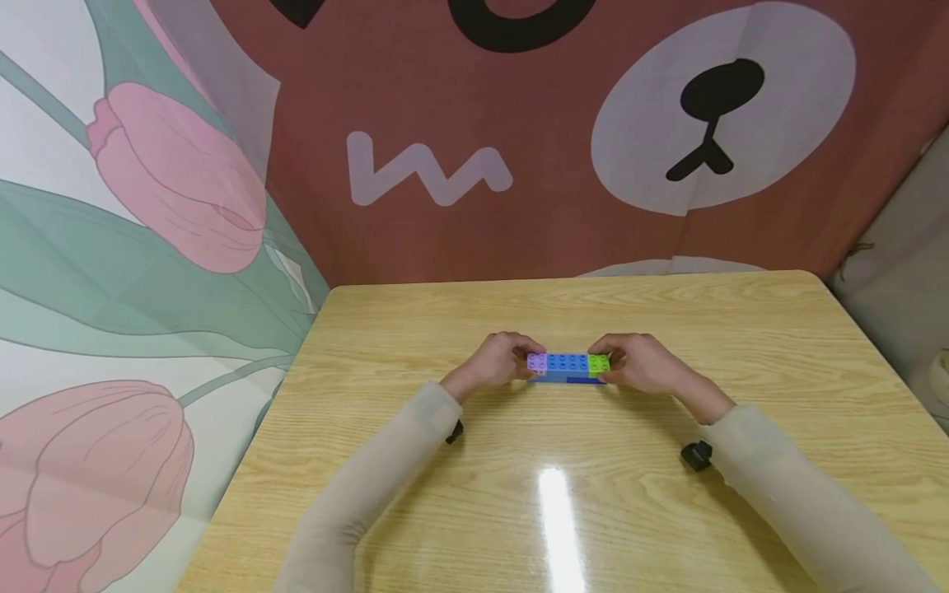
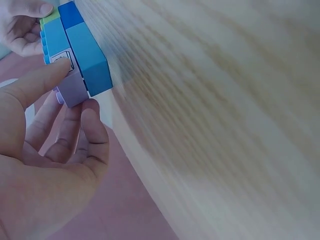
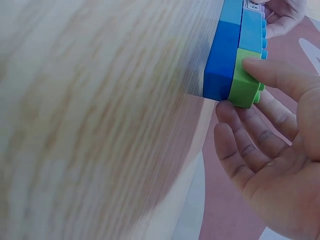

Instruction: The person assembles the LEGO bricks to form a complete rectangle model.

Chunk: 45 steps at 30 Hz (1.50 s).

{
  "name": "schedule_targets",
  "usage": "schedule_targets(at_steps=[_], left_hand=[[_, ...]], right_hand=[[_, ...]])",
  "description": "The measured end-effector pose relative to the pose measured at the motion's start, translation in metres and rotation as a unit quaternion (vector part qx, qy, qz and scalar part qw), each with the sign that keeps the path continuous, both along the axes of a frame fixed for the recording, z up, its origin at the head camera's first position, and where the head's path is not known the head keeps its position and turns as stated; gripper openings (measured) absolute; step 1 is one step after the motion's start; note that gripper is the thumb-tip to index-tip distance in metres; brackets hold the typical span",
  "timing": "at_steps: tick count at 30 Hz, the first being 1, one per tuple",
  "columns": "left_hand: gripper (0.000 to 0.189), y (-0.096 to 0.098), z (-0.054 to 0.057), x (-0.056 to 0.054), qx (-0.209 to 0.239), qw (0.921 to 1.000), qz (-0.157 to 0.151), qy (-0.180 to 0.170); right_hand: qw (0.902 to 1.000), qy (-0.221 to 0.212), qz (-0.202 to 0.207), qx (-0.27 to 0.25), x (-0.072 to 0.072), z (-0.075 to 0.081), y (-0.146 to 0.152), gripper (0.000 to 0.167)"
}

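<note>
A two-layer row of toy building bricks sits on the wooden table, in the middle of the head view. Its top layer has a purple brick (image 1: 537,360) at the left, a longer blue brick (image 1: 567,361) between, and a green brick (image 1: 599,363) at the right. Beneath lie a lighter blue brick (image 2: 91,57) and a dark blue brick (image 3: 220,65). My left hand (image 1: 504,360) pinches the purple brick, its thumb over a small printed mark on the near face. At the other end, my right hand (image 1: 643,364) pinches the green brick between thumb and fingers.
The wood-grain table (image 1: 474,511) has its far edge against a brown cloth (image 1: 534,222) with a bear face. A flower-patterned cloth (image 1: 133,313) hangs on the left. Dark wrist devices (image 1: 697,455) show below both sleeves.
</note>
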<state>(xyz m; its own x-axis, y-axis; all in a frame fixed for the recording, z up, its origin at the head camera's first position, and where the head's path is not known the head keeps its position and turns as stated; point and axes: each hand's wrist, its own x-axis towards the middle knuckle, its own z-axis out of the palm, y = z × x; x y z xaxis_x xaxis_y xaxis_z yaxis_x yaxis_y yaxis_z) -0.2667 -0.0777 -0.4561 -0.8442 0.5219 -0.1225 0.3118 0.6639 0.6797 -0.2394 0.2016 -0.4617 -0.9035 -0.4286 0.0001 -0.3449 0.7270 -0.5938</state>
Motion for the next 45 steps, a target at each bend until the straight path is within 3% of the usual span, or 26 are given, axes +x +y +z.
schedule_targets(at_steps=[7,13,19,27,38,45], left_hand=[[0.036,-0.001,0.000,0.000,-0.004,1.0000,0.007,-0.002],[0.033,-0.004,-0.001,-0.003,0.020,0.9997,0.010,-0.008],[0.031,-0.006,-0.002,-0.006,0.034,0.9994,0.007,0.002],[0.026,-0.004,-0.004,-0.007,0.046,0.9985,0.029,0.000],[0.049,-0.004,-0.004,-0.009,0.028,0.9988,0.032,-0.024],[0.053,-0.005,-0.003,-0.008,0.029,0.9986,0.036,-0.027]], right_hand=[[0.9999,0.006,0.013,-0.007,0.000,0.001,0.002,0.034],[0.9997,0.015,0.018,-0.005,-0.002,0.003,0.005,0.032],[1.0000,0.002,0.004,0.001,-0.005,0.003,0.005,0.032],[0.9997,-0.020,-0.016,-0.002,-0.005,0.004,0.004,0.036],[0.9997,-0.016,-0.019,-0.002,-0.010,0.002,0.003,0.049],[0.9998,-0.013,-0.013,0.007,-0.012,0.003,0.003,0.053]])
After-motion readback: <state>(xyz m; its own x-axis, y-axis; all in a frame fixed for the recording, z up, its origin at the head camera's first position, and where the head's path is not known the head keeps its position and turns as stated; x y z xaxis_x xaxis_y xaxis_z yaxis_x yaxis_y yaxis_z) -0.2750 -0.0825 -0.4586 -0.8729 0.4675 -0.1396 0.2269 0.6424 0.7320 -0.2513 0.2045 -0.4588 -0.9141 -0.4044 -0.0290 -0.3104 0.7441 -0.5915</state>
